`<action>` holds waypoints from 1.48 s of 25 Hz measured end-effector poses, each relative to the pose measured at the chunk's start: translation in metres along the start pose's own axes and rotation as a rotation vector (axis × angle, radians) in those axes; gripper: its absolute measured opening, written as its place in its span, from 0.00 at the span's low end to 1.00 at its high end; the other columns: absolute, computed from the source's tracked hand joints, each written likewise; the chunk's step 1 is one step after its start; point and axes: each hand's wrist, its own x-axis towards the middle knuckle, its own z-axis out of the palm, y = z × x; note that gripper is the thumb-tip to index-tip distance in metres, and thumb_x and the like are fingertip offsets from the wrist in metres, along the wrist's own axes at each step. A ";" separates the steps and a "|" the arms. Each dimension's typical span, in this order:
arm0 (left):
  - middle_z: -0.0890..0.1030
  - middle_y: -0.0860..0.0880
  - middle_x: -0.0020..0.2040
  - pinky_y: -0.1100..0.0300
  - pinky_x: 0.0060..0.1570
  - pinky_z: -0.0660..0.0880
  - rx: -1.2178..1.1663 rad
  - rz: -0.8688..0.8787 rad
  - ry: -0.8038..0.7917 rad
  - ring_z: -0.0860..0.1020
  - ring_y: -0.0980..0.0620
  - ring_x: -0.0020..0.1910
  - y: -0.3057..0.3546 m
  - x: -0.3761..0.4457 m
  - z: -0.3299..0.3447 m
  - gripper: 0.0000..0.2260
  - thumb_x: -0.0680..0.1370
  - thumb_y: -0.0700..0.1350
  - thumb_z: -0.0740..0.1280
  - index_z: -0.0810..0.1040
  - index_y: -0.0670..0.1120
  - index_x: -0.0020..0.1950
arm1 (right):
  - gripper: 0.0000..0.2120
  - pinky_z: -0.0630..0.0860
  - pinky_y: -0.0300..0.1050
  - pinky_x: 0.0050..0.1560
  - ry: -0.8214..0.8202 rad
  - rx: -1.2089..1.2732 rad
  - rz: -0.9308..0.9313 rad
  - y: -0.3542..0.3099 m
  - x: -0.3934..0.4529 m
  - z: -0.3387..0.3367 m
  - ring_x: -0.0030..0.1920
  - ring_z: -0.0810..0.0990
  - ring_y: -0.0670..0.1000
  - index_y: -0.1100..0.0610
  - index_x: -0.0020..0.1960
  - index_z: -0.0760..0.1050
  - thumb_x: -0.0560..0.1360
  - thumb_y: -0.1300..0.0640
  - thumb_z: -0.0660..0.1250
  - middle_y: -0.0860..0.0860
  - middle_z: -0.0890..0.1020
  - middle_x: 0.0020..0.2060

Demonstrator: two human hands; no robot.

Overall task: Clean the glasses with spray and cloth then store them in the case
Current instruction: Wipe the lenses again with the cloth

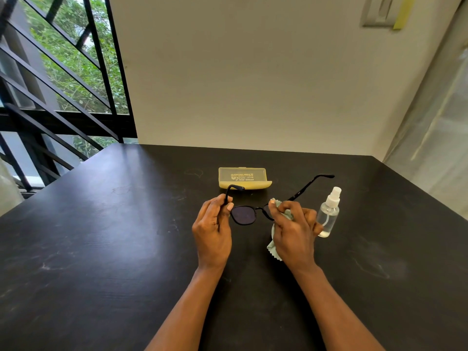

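Dark-framed glasses [244, 214] with tinted lenses are held above the black table, both arms unfolded and pointing away from me. My left hand [214, 230] pinches the frame at its left hinge. My right hand [293, 230] presses a pale green cloth [274, 245] around the right lens, which is hidden by cloth and fingers. A closed yellow case [243, 178] lies just behind the glasses. A small clear spray bottle [328, 214] with a white nozzle stands upright right of my right hand.
The black table [101, 236] meets a cream wall at the back. A window with dark diagonal bars is at the left, and a pale curtain hangs at the right.
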 end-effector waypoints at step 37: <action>0.79 0.51 0.47 0.68 0.46 0.78 -0.031 -0.059 -0.065 0.78 0.65 0.44 -0.004 0.001 0.000 0.09 0.75 0.36 0.65 0.79 0.40 0.54 | 0.13 0.69 0.57 0.40 -0.016 -0.017 0.144 0.001 0.003 -0.006 0.49 0.64 0.54 0.56 0.46 0.83 0.62 0.62 0.77 0.54 0.81 0.46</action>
